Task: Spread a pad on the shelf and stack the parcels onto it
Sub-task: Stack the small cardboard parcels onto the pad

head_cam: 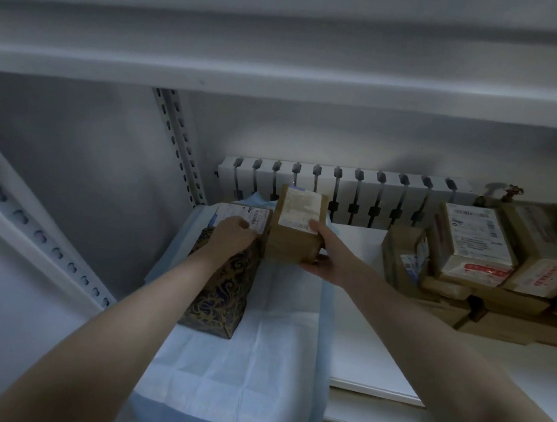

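1. Two hands are busy: the left hand holds the top of the patterned box, which stands on the blue pad.
2. The right hand grips the brown parcel over the pad.
3. The parcel looks stiff and light, so hold it underneath.

The white shelf carries a pale blue pad spread flat over its left part, creased in squares. A pile of brown cardboard parcels with printed labels sits on the bare board at the right, apart from the pad.
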Available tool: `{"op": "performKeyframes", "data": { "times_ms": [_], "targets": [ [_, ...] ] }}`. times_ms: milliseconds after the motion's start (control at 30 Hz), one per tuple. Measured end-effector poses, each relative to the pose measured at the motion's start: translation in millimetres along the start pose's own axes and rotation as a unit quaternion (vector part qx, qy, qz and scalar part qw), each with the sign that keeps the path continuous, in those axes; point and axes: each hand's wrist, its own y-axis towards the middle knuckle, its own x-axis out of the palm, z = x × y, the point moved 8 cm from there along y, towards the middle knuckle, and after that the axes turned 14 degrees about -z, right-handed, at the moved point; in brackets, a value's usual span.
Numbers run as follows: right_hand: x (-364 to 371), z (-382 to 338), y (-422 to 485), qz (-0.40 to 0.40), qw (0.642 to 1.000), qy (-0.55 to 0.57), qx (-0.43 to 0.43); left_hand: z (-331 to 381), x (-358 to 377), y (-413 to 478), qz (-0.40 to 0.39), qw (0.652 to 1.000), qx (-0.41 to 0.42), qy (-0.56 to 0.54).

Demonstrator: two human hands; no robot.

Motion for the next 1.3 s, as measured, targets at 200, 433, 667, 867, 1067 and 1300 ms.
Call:
{"op": "performKeyframes", "data": {
  "times_ms": [200, 433, 667, 867, 1067, 1300],
  "targets": [
    [3, 20, 25, 0.037, 0.995, -0.083, 0.044, -5, 7, 32, -0.028, 0.98, 0.073, 0.182],
    [-10, -12, 26, 0.177, 0.92, -0.348, -0.017, -17, 20, 52, -0.071, 0.971, 0.091, 0.21],
    [8, 3, 33, 0.129, 0.967, -0.22, 0.02, -27, 17, 59, -0.082, 0.969, 0.092, 0.214],
    [1, -1, 26, 0.151, 0.976, -0.156, 0.001, -21, 16, 54, -0.066, 0.97, 0.093, 0.212],
    [12, -26, 11, 0.288, 0.849, -0.439, -0.063, -22, 14, 44, -0.037, 0.955, 0.065, 0.288],
    [53, -4, 23, 0.275, 0.743, -0.605, -0.082, -34, 10, 50, -0.043, 0.958, 0.058, 0.277]
  ]
}}
